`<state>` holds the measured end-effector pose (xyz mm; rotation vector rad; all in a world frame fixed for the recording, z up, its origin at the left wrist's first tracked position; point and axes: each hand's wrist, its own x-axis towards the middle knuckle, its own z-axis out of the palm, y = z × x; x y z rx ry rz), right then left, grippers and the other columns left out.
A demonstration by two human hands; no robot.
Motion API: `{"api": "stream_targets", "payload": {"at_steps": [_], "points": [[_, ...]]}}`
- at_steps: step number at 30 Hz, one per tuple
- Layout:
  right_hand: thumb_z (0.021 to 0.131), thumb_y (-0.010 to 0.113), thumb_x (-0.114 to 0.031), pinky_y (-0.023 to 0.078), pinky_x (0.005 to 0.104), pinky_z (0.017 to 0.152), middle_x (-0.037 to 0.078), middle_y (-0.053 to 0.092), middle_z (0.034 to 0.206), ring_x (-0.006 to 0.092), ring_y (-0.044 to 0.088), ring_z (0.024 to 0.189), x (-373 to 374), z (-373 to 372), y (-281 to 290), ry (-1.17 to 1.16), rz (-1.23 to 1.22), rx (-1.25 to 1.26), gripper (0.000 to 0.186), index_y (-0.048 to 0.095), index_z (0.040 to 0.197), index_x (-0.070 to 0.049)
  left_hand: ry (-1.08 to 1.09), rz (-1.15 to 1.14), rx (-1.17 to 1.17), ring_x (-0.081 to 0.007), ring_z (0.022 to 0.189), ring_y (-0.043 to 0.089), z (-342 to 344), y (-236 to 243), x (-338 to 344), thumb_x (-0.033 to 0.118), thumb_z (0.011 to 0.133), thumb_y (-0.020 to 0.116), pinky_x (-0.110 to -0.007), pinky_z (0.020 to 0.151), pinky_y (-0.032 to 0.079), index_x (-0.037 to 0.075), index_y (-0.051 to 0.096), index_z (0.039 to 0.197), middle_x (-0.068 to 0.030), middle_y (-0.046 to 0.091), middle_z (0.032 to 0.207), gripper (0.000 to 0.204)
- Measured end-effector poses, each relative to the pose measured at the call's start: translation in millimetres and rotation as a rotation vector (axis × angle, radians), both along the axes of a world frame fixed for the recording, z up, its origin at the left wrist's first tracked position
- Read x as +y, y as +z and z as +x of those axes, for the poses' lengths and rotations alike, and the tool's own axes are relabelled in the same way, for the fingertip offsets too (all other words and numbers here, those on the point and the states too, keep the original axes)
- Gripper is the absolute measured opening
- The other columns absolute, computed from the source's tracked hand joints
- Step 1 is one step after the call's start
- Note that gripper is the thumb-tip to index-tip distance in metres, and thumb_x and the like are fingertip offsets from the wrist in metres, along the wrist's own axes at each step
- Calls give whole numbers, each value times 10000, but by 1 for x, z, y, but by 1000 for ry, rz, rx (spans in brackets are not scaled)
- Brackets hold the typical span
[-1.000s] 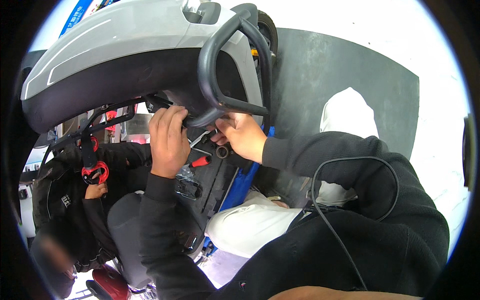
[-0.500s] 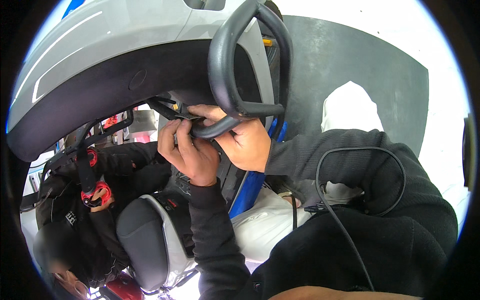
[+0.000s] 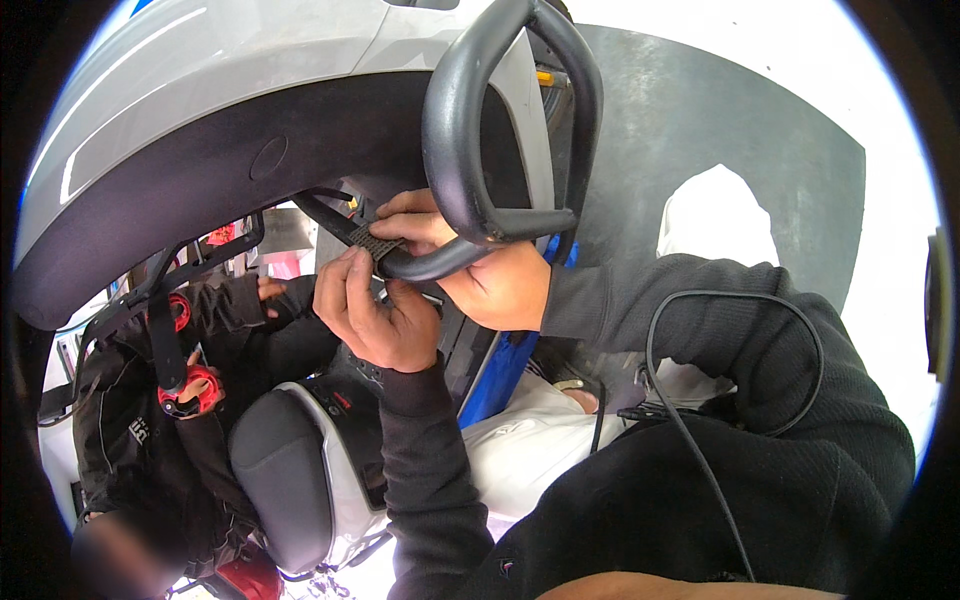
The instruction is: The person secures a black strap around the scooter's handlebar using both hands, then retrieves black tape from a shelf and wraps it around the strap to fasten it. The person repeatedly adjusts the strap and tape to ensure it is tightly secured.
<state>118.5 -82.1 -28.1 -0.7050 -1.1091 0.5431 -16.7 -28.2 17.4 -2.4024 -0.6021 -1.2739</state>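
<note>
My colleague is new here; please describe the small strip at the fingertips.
From the big panel at the top, find the thick black bar at its right. Follow it down and left to the left hand and right hand. The strip they touch looks rough, unlike the smooth bar.

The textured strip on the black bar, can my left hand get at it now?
Yes, it seems so: the left hand is right at the textured strip's lower edge, and the right hand, near its upper edge, doesn't appear to block it.
</note>
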Motion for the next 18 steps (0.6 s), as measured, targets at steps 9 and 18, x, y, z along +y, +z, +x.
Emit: {"api": "stream_targets", "payload": {"at_steps": [9, 18], "points": [[1009, 663, 3, 544, 398, 1032, 180, 608, 1374, 313, 658, 1254, -4, 2, -1, -32, 27, -32, 430, 632, 1436, -43, -29, -24, 35, -352, 1183, 639, 4, 7, 1, -142, 815, 615, -468, 1024, 534, -17, 660, 1257, -161, 635, 1264, 461], [1061, 606, -128, 543, 372, 980, 166, 644, 1278, 258, 669, 1156, -9, 12, 0, -4, 42, -64, 418, 615, 1461, -9, -64, -36, 23, -371, 1192, 642, 7, 6, 5, -117, 833, 615, -485, 1049, 519, -28, 644, 1249, -179, 652, 1262, 426]]}}
